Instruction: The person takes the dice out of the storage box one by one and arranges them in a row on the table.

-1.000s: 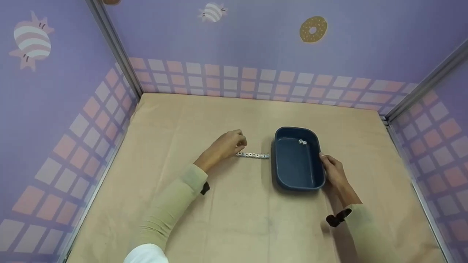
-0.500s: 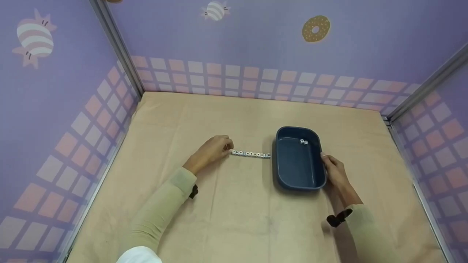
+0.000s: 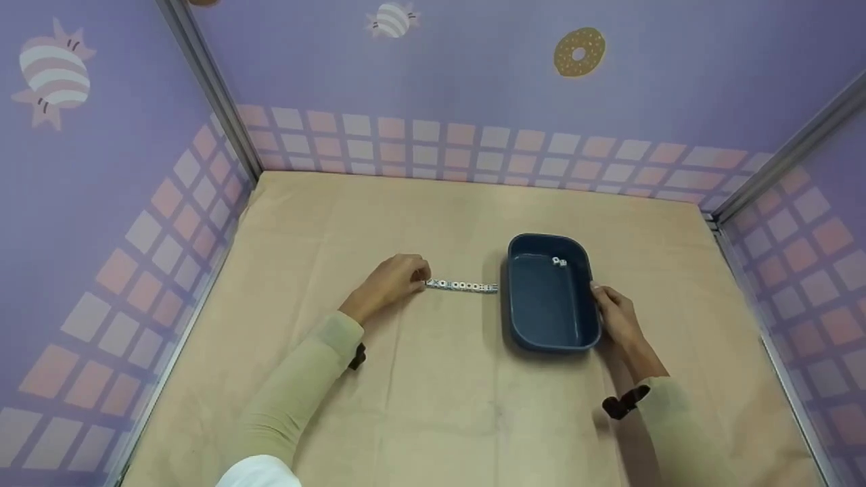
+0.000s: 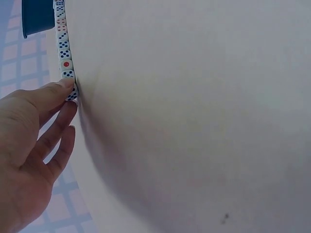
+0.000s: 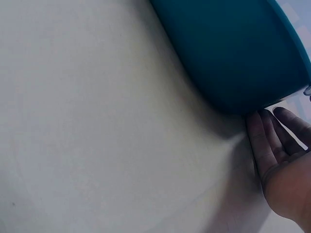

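A straight row of small white dice [image 3: 467, 286] lies on the cloth, its right end close by the dark blue rectangular bin [image 3: 551, 311]. My left hand [image 3: 392, 284] is at the row's left end. In the left wrist view its thumb [image 4: 64, 83] and a fingertip pinch the end die [image 4: 72, 93], marked with blue pips. One die farther along shows a single red pip. My right hand [image 3: 617, 314] holds the bin's right side. In the right wrist view its fingers [image 5: 262, 145] lie straight against the low outer wall, the thumb tip near the rim.
Two loose dice [image 3: 559, 262] lie inside the bin toward its far end. Beige cloth [image 3: 440, 406] covers the tabletop. Purple panels [image 3: 460, 81] with pink and white checks enclose the back and both sides.
My left hand has moved left and slightly nearer along the dice row, to its left end, uncovering more dice. My right hand and the bin have stayed put.
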A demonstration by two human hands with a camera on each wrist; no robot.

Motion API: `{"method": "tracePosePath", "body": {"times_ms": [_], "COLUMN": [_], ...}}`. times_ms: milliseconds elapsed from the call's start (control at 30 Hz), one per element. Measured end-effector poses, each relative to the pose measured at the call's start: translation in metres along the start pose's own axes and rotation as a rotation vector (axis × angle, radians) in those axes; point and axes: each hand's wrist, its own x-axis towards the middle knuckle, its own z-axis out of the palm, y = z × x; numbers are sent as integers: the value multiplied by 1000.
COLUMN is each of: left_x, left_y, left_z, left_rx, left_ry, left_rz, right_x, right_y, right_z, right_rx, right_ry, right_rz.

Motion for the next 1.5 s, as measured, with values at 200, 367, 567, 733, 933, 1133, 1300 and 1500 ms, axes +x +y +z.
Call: {"method": "tracePosePath", "body": {"times_ms": [200, 367, 567, 733, 933, 1133, 1300, 1500], "left_x": [0, 2, 3, 2, 9, 33, 54, 79], "left_y": [-1, -3, -4, -3, 10, 49, 91, 133], "left_z": [2, 4, 7, 7, 1, -7, -1, 18], "left_rx": [-19, -32, -45, -49, -59, -42, -43, -67], "left_ry": [6, 13, 20, 1, -4, 47, 114, 143], "left_rz": [6, 5, 5, -6, -4, 100, 183, 200], "right_x": [0, 1, 3, 3, 1, 2, 1, 2], "right_y": [1, 1, -1, 0, 2, -1, 0, 1], "right_z": [1, 2, 0, -1, 0, -2, -2, 0], "right_rx": [1, 0, 10, 11, -11, -8, -5, -8], "right_ry": [-3, 3, -2, -21, -16, 6, 0, 3], "right_rz": [4, 0, 8, 16, -9, -3, 13, 5]}}
